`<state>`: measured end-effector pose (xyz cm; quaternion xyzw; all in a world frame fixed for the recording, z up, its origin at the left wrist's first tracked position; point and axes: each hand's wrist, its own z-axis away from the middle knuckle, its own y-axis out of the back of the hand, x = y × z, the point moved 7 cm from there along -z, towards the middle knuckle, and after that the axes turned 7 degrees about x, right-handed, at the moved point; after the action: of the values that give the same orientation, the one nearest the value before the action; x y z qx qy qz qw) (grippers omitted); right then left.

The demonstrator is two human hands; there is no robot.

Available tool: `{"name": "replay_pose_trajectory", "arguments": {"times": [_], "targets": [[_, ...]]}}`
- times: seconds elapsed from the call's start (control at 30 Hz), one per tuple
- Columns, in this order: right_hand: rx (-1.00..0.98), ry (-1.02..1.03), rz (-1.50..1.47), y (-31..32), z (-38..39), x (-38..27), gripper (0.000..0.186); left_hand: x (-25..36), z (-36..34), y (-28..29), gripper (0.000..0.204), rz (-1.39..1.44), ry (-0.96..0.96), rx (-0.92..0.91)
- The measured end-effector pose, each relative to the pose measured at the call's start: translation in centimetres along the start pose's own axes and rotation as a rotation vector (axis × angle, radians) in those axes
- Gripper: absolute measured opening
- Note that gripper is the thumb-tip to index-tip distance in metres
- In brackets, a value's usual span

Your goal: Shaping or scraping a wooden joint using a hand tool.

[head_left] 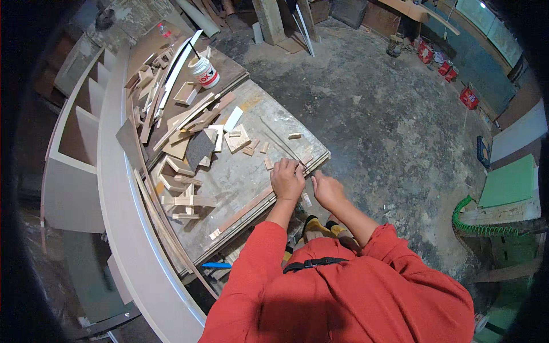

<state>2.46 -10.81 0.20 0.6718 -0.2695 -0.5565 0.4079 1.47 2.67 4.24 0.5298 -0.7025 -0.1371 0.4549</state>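
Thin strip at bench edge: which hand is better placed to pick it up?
Left, probably. The left hand rests on the workbench with its fingers at the thin strip. The right hand sits at the bench's edge, just beyond the strip's near end.

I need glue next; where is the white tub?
In the head view the white tub stands upper left on the far brown board, beside long white strips, well beyond both hands.
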Motion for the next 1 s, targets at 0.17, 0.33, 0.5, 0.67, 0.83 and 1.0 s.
{"name": "replay_pose_trajectory", "arguments": {"times": [0.17,0.33,0.5,0.67,0.83,1.0], "targets": [[-0.093,-0.037,0.035,0.4,1.7,0.0,0.027,-0.8,0.4,-0.4,0.011,-0.017,0.017,-0.031],[-0.035,-0.011,-0.031,-0.2,-2.0,-1.6,0.027,-0.6,0.1,-0.5,0.01,0.019,-0.02,-0.003],[-0.086,-0.037,-0.038,0.4,-0.1,-1.3,0.028,-1.0,0.4,-0.4,0.011,-0.011,-0.002,-0.018],[-0.13,-0.028,0.063,-1.2,-0.2,-0.1,0.027,-0.6,0.0,-0.8,0.012,0.018,0.008,-0.03],[-0.108,-0.027,-0.038,-0.3,-0.3,-0.1,0.028,-1.1,-0.1,-0.5,0.012,0.028,0.03,-0.01],[-0.089,0.004,-0.115,1.5,-0.3,-0.5,0.032,-0.9,0.0,-0.3,0.011,0.019,0.024,0.012]]}}
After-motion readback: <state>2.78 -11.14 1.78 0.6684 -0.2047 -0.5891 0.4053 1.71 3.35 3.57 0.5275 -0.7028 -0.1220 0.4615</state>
